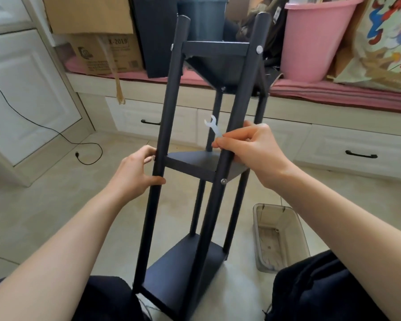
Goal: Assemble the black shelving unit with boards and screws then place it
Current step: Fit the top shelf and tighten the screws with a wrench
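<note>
While the left hand [134,169] grips a post of the shelving unit [202,158], the right hand [248,144] pinches a small wrench [213,127]; tightening the screw [223,181] just below seems next.

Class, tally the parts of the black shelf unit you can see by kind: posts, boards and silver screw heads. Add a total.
Posts: 4
Boards: 3
Silver screw heads: 4
Total: 11
</note>
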### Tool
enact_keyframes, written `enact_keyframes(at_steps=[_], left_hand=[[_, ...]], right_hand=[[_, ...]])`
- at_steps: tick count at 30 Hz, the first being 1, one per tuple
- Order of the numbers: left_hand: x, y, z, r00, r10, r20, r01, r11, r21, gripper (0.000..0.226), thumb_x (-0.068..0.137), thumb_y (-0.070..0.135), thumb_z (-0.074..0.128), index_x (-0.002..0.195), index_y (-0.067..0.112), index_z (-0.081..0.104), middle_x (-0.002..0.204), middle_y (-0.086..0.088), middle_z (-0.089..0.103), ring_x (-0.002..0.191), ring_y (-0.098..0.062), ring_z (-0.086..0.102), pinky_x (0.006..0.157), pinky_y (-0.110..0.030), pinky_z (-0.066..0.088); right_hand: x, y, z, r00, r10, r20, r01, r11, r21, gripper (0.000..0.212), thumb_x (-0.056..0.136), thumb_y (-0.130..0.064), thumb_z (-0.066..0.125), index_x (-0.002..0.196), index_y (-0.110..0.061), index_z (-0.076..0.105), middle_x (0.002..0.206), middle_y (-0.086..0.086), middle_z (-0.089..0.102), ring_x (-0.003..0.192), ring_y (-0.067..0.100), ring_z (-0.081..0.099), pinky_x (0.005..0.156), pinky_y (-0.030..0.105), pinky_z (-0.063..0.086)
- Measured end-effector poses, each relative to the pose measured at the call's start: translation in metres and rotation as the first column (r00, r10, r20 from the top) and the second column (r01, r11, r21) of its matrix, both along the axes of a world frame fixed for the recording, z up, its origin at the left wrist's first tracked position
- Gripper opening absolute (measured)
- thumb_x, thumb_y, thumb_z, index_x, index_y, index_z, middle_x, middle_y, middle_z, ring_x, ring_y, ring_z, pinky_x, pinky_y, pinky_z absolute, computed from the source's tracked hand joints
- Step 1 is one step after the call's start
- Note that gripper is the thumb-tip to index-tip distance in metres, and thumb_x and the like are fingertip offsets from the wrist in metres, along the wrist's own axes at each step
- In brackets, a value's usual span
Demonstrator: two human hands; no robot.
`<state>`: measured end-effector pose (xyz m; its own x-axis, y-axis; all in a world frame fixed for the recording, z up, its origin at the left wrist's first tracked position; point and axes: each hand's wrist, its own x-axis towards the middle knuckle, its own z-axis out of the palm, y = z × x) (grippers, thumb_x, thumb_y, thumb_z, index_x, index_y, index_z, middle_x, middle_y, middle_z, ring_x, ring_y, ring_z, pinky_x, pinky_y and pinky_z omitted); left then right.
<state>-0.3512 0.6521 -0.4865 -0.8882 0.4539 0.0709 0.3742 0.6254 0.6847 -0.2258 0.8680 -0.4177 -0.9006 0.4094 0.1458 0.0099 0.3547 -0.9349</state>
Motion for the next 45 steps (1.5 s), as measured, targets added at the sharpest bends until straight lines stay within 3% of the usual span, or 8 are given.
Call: enact_keyframes(at_steps=[6,13,18,23,26,29,39,45], left_hand=[[-0.003,0.006,-0.012,0.995,0.064,-0.077,-0.068,0.996,-0.053,0.06,0.079,0.012,0.083,0.131,0.024,0.056,0.138,0.001,0.06,0.082,-0.016,0.069,0.092,-0.05,0.054],[0.0,0.011,-0.012,0.987,0.062,-0.15,-0.097,0.967,-0.235,0.066,0.078,0.015,0.083,0.133,0.02,0.047,0.129,-0.003,0.059,0.108,-0.03,0.061,0.08,-0.036,0.045],[0.029,0.017,0.021,0.917,-0.02,-0.399,0.009,1.0,-0.028,0.083,0.082,-0.005,0.067,0.153,0.019,0.032,0.158,-0.001,0.033,0.144,-0.023,0.034,0.114,-0.031,0.032],[0.056,0.019,0.04,0.96,-0.242,0.142,0.246,0.969,-0.014,0.073,0.081,0.039,0.074,0.146,0.038,0.041,0.143,0.022,0.045,0.137,-0.005,0.037,0.106,-0.025,0.03],[0.068,0.027,0.025,0.937,-0.349,0.004,0.342,0.918,-0.202,0.083,0.061,0.071,0.072,0.135,0.042,0.047,0.128,0.023,0.05,0.135,-0.009,0.037,0.118,-0.039,0.025],[0.069,0.036,0.013,0.927,-0.34,-0.161,0.278,0.907,-0.318,0.091,0.061,0.07,0.076,0.138,0.036,0.042,0.133,0.018,0.044,0.134,-0.013,0.031,0.121,-0.043,0.016],[0.05,0.035,0.011,0.901,-0.4,-0.169,0.357,0.904,-0.237,0.093,0.064,0.057,0.084,0.145,0.038,0.041,0.146,0.024,0.039,0.137,-0.009,0.03,0.124,-0.048,0.001],[0.046,0.039,0.003,0.92,-0.369,-0.134,0.348,0.924,-0.158,0.054,0.068,0.047,0.087,0.107,0.033,0.052,0.106,0.026,0.048,0.126,-0.013,0.038,0.122,-0.047,-0.008]], right_hand=[[0.0,-0.011,0.0,0.996,0.076,-0.037,-0.071,0.991,0.11,0.007,0.087,-0.019,0.074,0.088,-0.021,0.08,0.098,0.0,0.054,0.104,0.021,0.056,0.093,0.042,0.053],[-0.004,-0.02,0.001,0.992,0.116,-0.049,-0.106,0.979,0.173,0.009,0.087,-0.02,0.074,0.094,-0.021,0.079,0.093,-0.006,0.051,0.094,0.01,0.053,0.086,0.027,0.05],[-0.008,-0.027,0.0,0.991,0.118,-0.064,-0.106,0.981,0.164,0.012,0.088,-0.022,0.073,0.097,-0.017,0.08,0.104,0.01,0.057,0.1,0.02,0.057,0.087,0.029,0.052],[-0.01,-0.031,-0.001,0.992,0.095,-0.088,-0.08,0.983,0.163,0.011,0.089,-0.021,0.072,0.095,-0.017,0.08,0.087,-0.002,0.051,0.087,0.012,0.053,0.076,0.02,0.045],[-0.01,-0.034,-0.003,0.991,0.091,-0.102,-0.074,0.985,0.157,0.011,0.089,-0.021,0.071,0.095,-0.017,0.08,0.085,-0.009,0.051,0.089,0.007,0.051,0.08,0.023,0.044],[-0.012,-0.036,-0.003,0.99,0.077,-0.118,-0.058,0.987,0.152,0.011,0.089,-0.021,0.072,0.094,-0.016,0.081,0.086,-0.007,0.053,0.09,0.011,0.055,0.08,0.023,0.047],[-0.012,-0.032,-0.002,0.989,0.038,-0.142,-0.016,0.988,0.155,0.014,0.089,-0.02,0.071,0.097,-0.013,0.08,0.086,-0.008,0.049,0.083,0.002,0.05,0.07,0.008,0.042],[-0.01,-0.032,-0.005,0.989,0.073,-0.126,-0.037,0.964,0.264,0.015,0.09,-0.019,0.07,0.1,-0.012,0.079,0.096,0.002,0.055,0.094,0.011,0.053,0.082,0.017,0.048]])
